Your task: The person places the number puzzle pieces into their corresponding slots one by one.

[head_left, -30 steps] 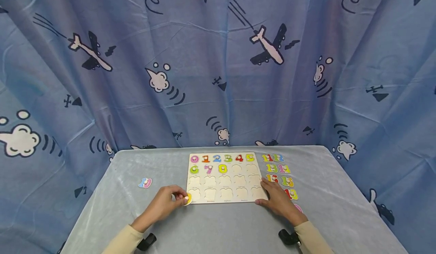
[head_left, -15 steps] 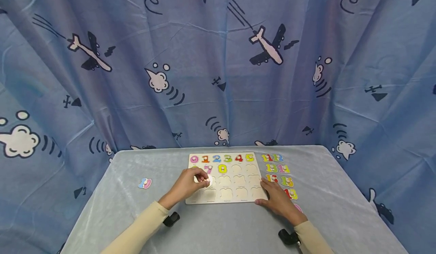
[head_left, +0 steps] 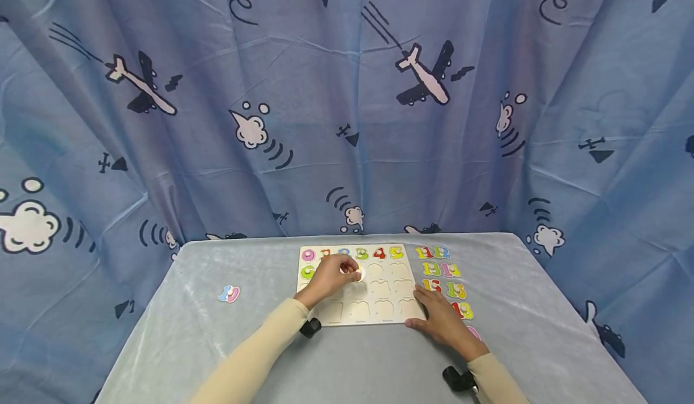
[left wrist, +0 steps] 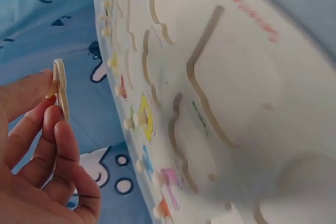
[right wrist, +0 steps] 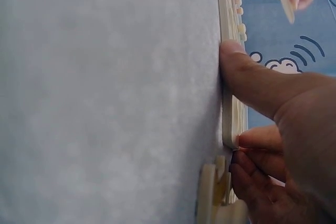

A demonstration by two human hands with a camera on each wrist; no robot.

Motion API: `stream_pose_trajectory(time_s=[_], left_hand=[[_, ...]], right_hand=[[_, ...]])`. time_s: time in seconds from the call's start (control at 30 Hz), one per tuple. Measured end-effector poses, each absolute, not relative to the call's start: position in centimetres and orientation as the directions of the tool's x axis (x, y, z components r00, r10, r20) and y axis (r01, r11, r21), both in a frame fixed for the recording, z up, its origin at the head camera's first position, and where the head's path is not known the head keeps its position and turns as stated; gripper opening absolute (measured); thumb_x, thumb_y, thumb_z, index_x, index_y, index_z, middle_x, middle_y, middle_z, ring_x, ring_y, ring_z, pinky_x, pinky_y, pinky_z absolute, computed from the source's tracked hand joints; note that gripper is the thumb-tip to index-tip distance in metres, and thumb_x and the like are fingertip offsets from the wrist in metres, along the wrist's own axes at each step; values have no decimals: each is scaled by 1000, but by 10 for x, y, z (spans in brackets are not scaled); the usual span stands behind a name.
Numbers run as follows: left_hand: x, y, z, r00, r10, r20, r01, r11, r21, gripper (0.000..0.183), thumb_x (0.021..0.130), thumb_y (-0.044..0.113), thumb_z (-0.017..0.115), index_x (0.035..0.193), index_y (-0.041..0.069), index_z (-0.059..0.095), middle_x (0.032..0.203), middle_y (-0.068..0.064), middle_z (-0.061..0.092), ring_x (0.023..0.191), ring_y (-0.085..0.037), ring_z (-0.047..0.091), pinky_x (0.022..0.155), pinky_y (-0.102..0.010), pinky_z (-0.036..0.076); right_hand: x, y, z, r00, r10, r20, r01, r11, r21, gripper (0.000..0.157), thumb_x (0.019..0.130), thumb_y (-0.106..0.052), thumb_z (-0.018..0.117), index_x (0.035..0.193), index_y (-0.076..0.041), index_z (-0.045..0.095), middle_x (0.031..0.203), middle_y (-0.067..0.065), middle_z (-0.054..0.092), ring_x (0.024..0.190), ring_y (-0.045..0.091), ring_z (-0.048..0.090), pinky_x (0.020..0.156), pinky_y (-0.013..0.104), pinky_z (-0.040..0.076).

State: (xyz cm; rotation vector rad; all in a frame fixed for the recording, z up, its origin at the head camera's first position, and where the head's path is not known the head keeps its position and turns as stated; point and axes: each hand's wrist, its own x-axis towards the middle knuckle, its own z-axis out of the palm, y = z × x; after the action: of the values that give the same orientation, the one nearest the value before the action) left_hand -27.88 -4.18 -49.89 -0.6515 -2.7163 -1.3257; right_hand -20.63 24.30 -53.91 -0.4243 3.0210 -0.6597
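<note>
Over the wooden number puzzle board (head_left: 374, 320), my left hand (head_left: 332, 279) pinches a thin number puzzle piece (left wrist: 62, 90) by its knob. The piece is tilted edge-on in the left wrist view, so its number is hidden. In the head view it overlaps the second row, where the left hand covers several numbers. Colourful number pieces, such as the red 4 (head_left: 379, 253), sit in the top row, and a green 6 (head_left: 307, 271) is at the second row's left. My right hand (head_left: 441, 320) holds the board's near right corner, thumb (right wrist: 247, 69) on the front edge, fingers at the right side.
Loose number pieces (head_left: 432, 269) lie in two columns right of the board, some beside or partly under the right hand. One blue-and-pink piece (head_left: 229, 294) lies alone on the left. A grey cloth covers the table (head_left: 347, 368); a blue patterned curtain (head_left: 303, 121) hangs behind.
My left hand has carried the puzzle piece from the board's near left corner up and rightward, over the second row. My right hand has stayed at the board's corner.
</note>
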Motion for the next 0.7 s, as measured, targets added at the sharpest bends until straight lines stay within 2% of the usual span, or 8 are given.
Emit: stream_pose_trajectory(time_s=[0.23, 0.53, 0.7], left_hand=[[-295, -17, -505, -921, 342, 187, 372, 629, 682, 8, 82, 22, 79, 83, 16, 73, 75, 7, 65, 75, -3, 52, 73, -21, 42], [-312, 0, -518, -930, 344, 127, 347, 714, 608, 8, 83, 25, 78, 82, 20, 72, 72, 11, 63, 72, -4, 53, 83, -30, 36], [-317, 8, -522, -927, 352, 131, 362, 741, 565, 9, 82, 24, 79, 80, 20, 72, 70, 12, 62, 71, -4, 53, 82, -31, 34]], right_hand=[[-207, 244, -538, -963, -266, 35, -256, 873, -415, 82, 77, -38, 81, 140, 5, 50, 150, 22, 44, 137, 46, 40, 111, 57, 33], [-206, 242, -538, -966, -257, 27, -244, 871, -425, 82, 77, -38, 81, 140, 5, 50, 150, 21, 44, 138, 45, 40, 111, 57, 33], [-206, 242, -538, -965, -259, 35, -250, 873, -419, 82, 77, -38, 81, 140, 5, 50, 150, 21, 45, 137, 45, 41, 110, 57, 34]])
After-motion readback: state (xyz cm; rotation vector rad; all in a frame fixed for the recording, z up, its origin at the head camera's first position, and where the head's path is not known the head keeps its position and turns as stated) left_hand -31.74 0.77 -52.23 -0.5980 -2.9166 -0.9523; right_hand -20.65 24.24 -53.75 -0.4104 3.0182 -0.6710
